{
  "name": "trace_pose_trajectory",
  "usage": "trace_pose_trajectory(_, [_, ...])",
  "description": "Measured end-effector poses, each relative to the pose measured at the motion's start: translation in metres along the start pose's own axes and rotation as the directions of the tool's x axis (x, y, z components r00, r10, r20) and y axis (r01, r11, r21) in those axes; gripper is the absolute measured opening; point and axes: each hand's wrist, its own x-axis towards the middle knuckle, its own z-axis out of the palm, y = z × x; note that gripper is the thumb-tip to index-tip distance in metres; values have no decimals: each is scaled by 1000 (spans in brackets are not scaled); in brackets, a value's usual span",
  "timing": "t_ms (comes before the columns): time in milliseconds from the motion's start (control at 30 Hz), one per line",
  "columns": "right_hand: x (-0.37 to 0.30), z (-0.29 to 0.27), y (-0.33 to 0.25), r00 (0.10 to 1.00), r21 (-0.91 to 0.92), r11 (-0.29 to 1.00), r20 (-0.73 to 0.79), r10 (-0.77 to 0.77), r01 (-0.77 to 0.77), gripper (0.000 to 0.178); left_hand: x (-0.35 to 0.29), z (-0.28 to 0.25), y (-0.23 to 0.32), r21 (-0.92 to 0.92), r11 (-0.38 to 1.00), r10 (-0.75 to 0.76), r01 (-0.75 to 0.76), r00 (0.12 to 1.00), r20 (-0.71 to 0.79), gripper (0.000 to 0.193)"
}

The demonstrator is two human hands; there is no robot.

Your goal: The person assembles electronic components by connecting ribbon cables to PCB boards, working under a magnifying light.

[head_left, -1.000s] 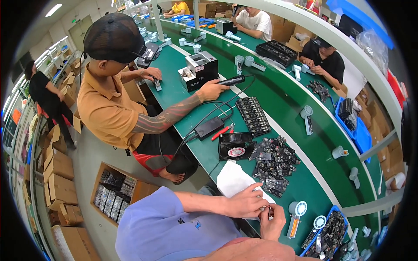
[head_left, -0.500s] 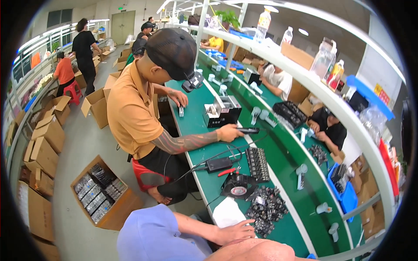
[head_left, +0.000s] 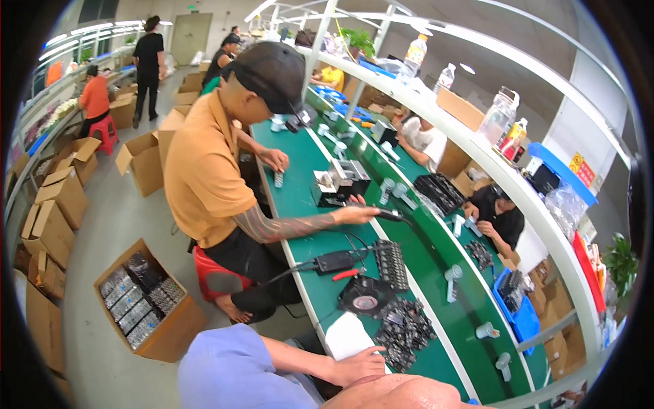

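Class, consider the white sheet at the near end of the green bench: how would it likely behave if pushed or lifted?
The white sheet looks thin and flat, so probably light and floppy when lifted. On the smooth green bench it would likely slide easily.

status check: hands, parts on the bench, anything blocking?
One hand flat beside the white sheet, nothing visibly held; other hand not visible. Pile of dark parts just ahead. Small black fan beyond.

Cardboard boxes (head_left: 65, 198), red stool (head_left: 212, 273)
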Motion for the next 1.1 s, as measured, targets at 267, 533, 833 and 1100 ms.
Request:
trace_pose_trajectory(267, [-5, 9, -30, 991, 96, 993, -101, 83, -74, 17, -4, -11, 6, 262, 965, 37, -26, 999, -34, 13])
trace_pose_trajectory(533, [15, 12, -35, 971, 420, 887, -48, 235, -194, 19, 24, -33, -3, -49, 982, -179, 181, 983, 38, 23])
trace_pose_trajectory(833, [8, 6, -31, 973, 493, 846, 9, 229, -203, 18, 23, -26, 13, -14, 972, -235, 236, 970, 60, 23])
trace_pose_trajectory(1100, [10, 4, -32, 974, 492, 844, 39, 225, -214, 16, 26, -28, 16, -3, 958, -288, 288, 956, 50, 22])
